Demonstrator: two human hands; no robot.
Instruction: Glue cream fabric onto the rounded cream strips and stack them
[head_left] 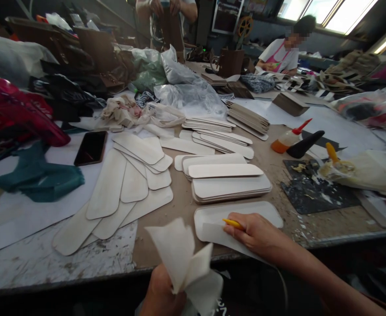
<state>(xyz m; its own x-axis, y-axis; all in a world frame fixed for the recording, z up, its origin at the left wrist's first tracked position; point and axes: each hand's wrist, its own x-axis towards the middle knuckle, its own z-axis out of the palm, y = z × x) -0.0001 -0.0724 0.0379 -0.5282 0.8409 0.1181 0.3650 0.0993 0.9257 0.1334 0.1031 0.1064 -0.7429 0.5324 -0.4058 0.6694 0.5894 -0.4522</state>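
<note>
I'm mid-gluing: right hand (262, 235) pinches a yellow brush (233, 223) on the panel (265, 211), left hand (162, 294) clutches folded pieces (186, 259); next needs even strokes.

A pale, rounded-end insole board (242, 215) lies flat at the counter's near edge, a yellow-handled brush (233, 223) resting on it. Crumpled white sheets (186, 263) stand upright, bunched together below the edge.

One phone (91, 147), one glue bottle (288, 139), two co-workers (283, 50), one teal cloth (38, 177).
</note>
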